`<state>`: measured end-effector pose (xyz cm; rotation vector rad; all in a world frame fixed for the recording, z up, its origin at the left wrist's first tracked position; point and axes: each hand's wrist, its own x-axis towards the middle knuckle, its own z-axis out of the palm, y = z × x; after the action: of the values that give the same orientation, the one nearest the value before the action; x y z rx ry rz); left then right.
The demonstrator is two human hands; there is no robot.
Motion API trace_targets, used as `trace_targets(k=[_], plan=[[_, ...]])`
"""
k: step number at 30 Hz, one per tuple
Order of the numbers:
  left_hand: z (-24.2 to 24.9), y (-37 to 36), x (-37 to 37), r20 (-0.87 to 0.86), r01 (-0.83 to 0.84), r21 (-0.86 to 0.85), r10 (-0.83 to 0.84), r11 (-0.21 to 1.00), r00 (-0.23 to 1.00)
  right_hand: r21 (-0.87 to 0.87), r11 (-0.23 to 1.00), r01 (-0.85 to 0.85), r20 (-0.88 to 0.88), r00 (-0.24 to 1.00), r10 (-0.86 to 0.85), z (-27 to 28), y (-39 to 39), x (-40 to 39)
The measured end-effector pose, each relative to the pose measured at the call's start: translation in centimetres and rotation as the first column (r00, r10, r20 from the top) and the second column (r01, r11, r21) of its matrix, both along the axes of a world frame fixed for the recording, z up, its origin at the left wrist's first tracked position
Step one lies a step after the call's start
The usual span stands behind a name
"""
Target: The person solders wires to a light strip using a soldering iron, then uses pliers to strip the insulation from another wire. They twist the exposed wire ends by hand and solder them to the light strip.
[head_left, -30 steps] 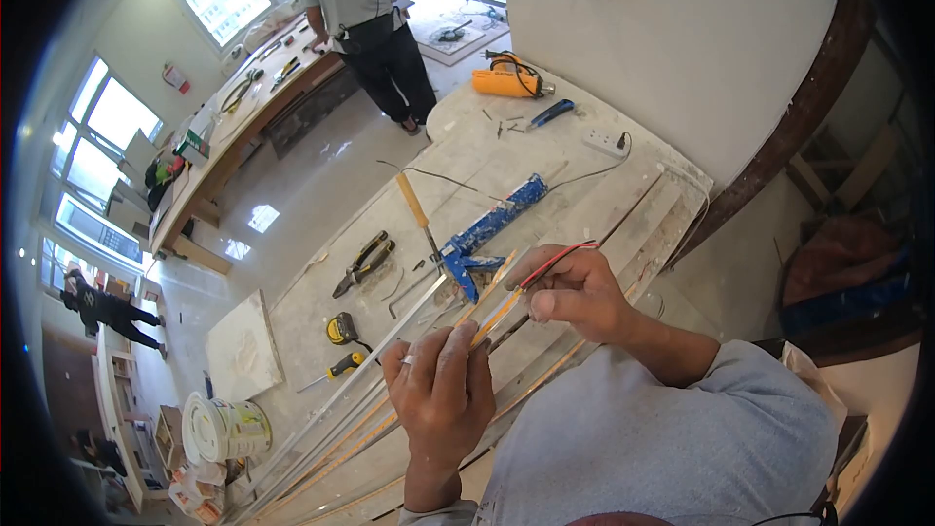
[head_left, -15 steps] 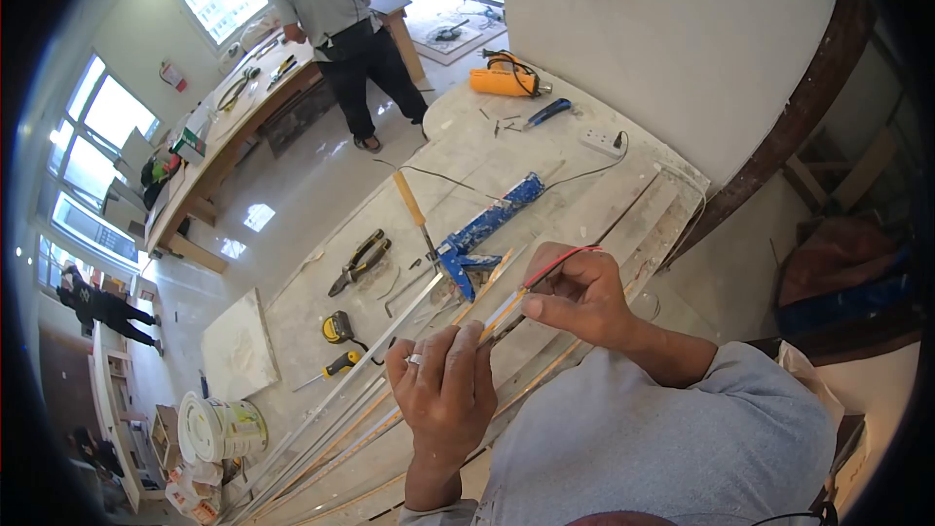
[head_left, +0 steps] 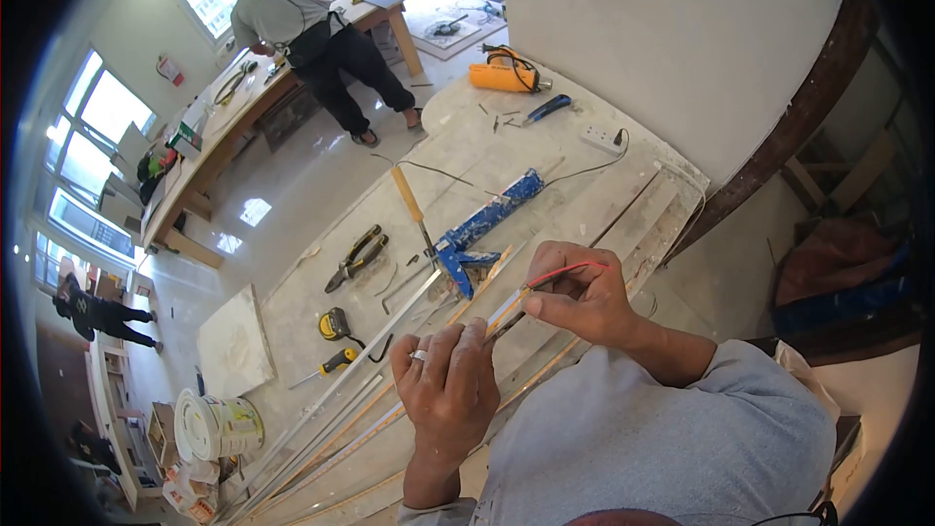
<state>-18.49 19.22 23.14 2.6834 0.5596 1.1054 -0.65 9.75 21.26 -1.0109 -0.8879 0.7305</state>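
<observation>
My left hand (head_left: 448, 380), with a ring on one finger, is closed on a thin LED strip (head_left: 505, 311) in an aluminium-coloured channel. My right hand (head_left: 589, 300) pinches the strip's end, where a red wire (head_left: 575, 266) and a dark wire come out over the fingers. Just beyond the hands lies a blue caulking gun (head_left: 490, 221), with a wooden-handled tool (head_left: 407, 195) leaning against it. Long metal strips (head_left: 326, 429) run from under my left hand toward the lower left.
On the worktable lie pliers (head_left: 357, 258), a tape measure (head_left: 334, 324), a screwdriver (head_left: 338, 361), an orange heat gun (head_left: 503, 78), a blue utility knife (head_left: 548, 109) and a power strip (head_left: 602, 140). A white bucket (head_left: 200, 426) stands lower left. A person (head_left: 302, 29) works at another bench.
My hands stay nearly in place on the strip; the red wire's end has shifted slightly down and right. The person at the far bench has stepped left and leans over it.
</observation>
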Motion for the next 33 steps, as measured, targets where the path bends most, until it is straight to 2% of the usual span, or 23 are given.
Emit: trace_targets(k=[3,5,11,33], plan=[[-0.1,0.1,0.1,0.002,0.0,0.008,0.0,1.0,1.0,-0.024,1.0,0.014,0.066,0.998,-0.012,0.2,-0.1,0.3],[-0.1,0.1,0.1,0.003,-0.003,0.013,0.003,1.0,1.0,-0.038,0.999,0.024,0.176,0.984,-0.017,-0.3,-0.2,0.7],[-0.1,0.2,0.1,-0.005,0.002,0.004,-0.002,1.0,1.0,0.064,0.997,0.052,0.192,0.979,-0.063,-0.8,0.3,0.4],[-0.5,0.5,0.5,-0.027,0.023,0.012,-0.023,1.0,0.999,0.086,0.991,0.1,0.305,0.945,-0.122,-1.4,0.7,0.9]])
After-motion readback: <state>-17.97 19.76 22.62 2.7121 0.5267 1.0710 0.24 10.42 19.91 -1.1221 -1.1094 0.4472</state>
